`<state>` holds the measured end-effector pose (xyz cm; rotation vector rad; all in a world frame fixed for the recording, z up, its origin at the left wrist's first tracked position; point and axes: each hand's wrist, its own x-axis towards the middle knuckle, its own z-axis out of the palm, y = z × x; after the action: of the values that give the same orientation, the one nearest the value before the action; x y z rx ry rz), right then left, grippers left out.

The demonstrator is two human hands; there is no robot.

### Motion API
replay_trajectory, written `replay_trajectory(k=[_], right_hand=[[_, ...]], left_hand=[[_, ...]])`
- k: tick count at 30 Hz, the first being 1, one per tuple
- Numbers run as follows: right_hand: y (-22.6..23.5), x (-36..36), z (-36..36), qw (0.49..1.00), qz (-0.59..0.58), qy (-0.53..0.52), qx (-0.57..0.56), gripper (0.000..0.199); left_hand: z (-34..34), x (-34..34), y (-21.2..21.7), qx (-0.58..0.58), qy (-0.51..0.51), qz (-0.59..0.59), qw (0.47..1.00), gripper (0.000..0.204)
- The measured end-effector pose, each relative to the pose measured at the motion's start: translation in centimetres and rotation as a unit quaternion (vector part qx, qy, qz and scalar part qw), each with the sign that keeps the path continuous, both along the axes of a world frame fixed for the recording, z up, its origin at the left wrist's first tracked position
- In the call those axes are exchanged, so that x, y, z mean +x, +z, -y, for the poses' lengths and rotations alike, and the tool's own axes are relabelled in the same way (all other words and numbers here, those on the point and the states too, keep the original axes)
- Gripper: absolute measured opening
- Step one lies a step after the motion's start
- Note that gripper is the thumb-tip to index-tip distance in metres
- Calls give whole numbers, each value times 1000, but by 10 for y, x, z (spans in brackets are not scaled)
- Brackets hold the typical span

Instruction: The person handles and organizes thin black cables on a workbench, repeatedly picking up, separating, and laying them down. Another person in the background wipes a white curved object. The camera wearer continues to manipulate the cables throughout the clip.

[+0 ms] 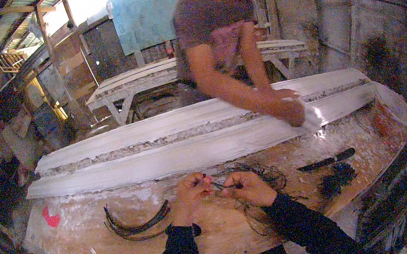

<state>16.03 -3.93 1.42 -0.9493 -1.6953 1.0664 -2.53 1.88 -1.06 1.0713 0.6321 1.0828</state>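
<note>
My left hand [191, 195] and my right hand [249, 187] meet over the middle of the wooden table. Between their fingertips they pinch a short dark strip [218, 184], too small to make out fully. A tangle of thin dark strands [270, 174] lies behind and under my right hand. Left of my left hand rest several curved black strips [137, 228]. A black-handled knife [326, 160] lies farther right, its blade pointing left. Just below it sits a dark, frayed clump [337, 180].
Long white-coated boards [166, 160] span the table's far side. A person [222, 43] leans over them, hands blurred near their right part. A red scrap [50, 217] lies on the worn wooden tabletop [207, 245]. Another white bench [152, 79] stands behind.
</note>
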Motion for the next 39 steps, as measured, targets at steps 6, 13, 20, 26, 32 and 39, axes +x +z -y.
replay_trajectory(k=[6, 13, 20, 26, 32, 39], right_hand=[[-13, -6, -7, 998, -65, -8, -4, 11], [-3, -4, -4, 918, -354, -16, -180, 8], [10, 0, 1, 876, -437, 35, -202, 6], [13, -1, 1, 890, -410, 1, -199, 10], [14, 5, 0, 912, -374, -1, -167, 9], [23, 7, 2, 911, -379, -105, -125, 7]], left_hand=[[3, 6, 4, 61, -48, -28, 997, 30], [22, 19, 18, 163, -105, -112, 974, 51], [20, 26, 21, 214, -84, -145, 962, 58], [36, 30, 32, 275, -23, -167, 947, 62], [26, 26, 31, 269, 25, -217, 938, 56], [20, 18, 24, 148, 78, -196, 966, 37]])
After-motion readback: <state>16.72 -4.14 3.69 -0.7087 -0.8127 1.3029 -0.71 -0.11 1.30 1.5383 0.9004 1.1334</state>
